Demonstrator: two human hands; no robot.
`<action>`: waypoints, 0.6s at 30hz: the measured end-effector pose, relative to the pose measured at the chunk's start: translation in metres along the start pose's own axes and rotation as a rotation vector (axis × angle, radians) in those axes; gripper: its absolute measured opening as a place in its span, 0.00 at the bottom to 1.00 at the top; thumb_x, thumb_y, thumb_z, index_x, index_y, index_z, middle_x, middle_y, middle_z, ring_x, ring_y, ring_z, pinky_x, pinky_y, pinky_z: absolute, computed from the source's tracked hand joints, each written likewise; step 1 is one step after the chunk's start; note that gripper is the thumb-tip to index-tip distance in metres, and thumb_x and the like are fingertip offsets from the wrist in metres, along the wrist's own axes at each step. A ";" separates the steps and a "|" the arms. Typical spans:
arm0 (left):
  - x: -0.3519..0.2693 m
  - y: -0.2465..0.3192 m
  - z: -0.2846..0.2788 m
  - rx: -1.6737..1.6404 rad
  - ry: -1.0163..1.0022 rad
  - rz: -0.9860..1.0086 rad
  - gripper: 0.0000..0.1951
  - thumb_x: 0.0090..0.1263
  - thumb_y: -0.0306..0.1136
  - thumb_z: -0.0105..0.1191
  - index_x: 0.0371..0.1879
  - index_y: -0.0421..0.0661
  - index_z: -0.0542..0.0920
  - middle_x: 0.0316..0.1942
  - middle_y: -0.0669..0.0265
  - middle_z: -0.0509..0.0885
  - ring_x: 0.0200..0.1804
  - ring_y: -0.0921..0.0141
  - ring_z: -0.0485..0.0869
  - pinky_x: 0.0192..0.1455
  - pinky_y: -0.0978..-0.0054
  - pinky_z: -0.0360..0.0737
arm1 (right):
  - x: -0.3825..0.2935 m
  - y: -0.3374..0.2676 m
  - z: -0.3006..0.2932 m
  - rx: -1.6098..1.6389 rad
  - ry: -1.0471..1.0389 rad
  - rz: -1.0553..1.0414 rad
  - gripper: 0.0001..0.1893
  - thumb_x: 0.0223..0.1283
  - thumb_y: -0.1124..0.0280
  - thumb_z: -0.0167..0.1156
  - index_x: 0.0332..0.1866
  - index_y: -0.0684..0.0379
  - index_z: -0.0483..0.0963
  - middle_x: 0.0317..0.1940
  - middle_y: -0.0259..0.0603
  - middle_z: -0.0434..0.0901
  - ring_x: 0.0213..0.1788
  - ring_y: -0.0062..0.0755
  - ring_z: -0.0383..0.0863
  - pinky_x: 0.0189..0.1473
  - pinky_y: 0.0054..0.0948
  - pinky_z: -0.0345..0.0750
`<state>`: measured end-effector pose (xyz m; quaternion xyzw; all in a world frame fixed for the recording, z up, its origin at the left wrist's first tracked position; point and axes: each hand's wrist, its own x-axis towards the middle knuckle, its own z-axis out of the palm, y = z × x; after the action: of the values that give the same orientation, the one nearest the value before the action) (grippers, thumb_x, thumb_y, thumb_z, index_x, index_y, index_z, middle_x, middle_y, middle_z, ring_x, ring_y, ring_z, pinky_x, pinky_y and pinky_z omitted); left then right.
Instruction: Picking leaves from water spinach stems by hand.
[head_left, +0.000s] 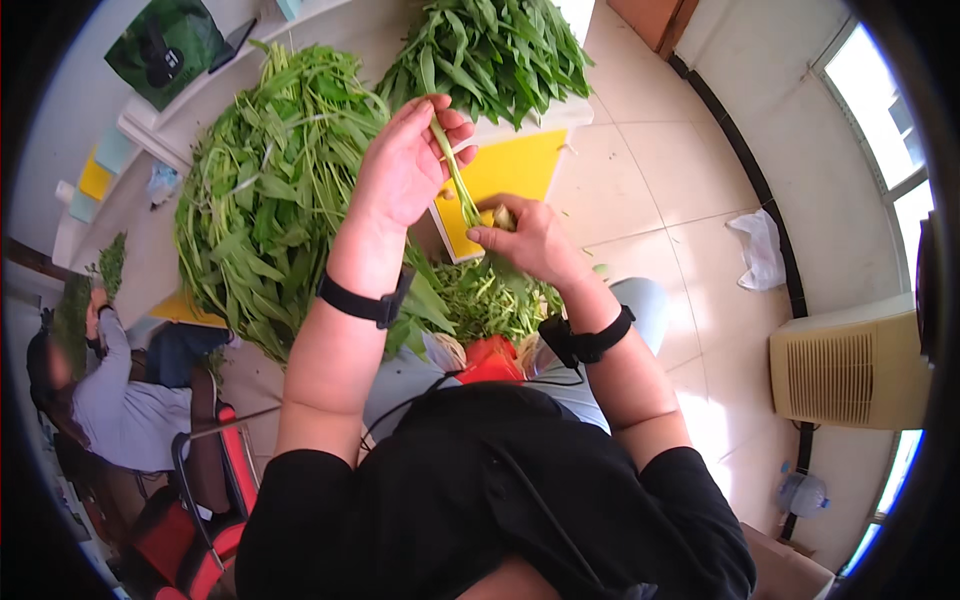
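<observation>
My left hand (409, 161) pinches the upper part of a pale green vegetable stalk (452, 163), its other fingers loosely curled. At the stalk's lower end, my right hand (536, 238) grips it with thumb and fingers. A pale, blunt stub (504, 217) pokes out by the right index finger; I cannot tell what it belongs to. To the left rises a large heap of long-leaved greens (277, 187). Another bunch of leafy greens (495, 60) lies on the white tabletop beyond my hands. Below them, loose stems and leaves (484, 304) are piled near my feet.
A yellow cabinet panel (517, 169) is under the tabletop. Between my feet is a red object (491, 360). At left, another person (127, 405) handles greens beside a red chair (236, 465). A plastic bag (757, 247) and beige appliance (840, 371) are at right.
</observation>
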<state>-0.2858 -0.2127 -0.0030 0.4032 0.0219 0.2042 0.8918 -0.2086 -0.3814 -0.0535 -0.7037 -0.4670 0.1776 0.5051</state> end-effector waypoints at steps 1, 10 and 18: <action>0.001 0.002 0.002 -0.018 -0.019 0.021 0.12 0.73 0.37 0.42 0.47 0.45 0.74 0.38 0.66 0.81 0.45 0.69 0.80 0.51 0.64 0.77 | 0.002 0.002 0.000 0.004 0.013 -0.017 0.16 0.52 0.65 0.66 0.42 0.64 0.77 0.23 0.34 0.76 0.27 0.20 0.72 0.31 0.23 0.72; -0.019 -0.033 -0.009 0.634 0.089 -0.285 0.15 0.68 0.40 0.52 0.48 0.47 0.78 0.38 0.72 0.82 0.39 0.78 0.79 0.40 0.80 0.75 | 0.031 -0.003 -0.012 0.204 -0.010 0.109 0.14 0.54 0.65 0.65 0.36 0.67 0.76 0.21 0.30 0.74 0.25 0.18 0.70 0.28 0.22 0.70; 0.030 0.028 -0.022 0.621 0.289 -0.306 0.11 0.68 0.41 0.50 0.39 0.49 0.80 0.30 0.74 0.80 0.29 0.80 0.77 0.26 0.84 0.71 | 0.078 0.026 -0.015 0.145 0.070 0.186 0.15 0.54 0.60 0.62 0.38 0.62 0.76 0.23 0.44 0.79 0.26 0.37 0.79 0.34 0.33 0.76</action>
<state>-0.2724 -0.1692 0.0059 0.6134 0.2684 0.1068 0.7351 -0.1458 -0.3256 -0.0529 -0.7115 -0.3677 0.2323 0.5519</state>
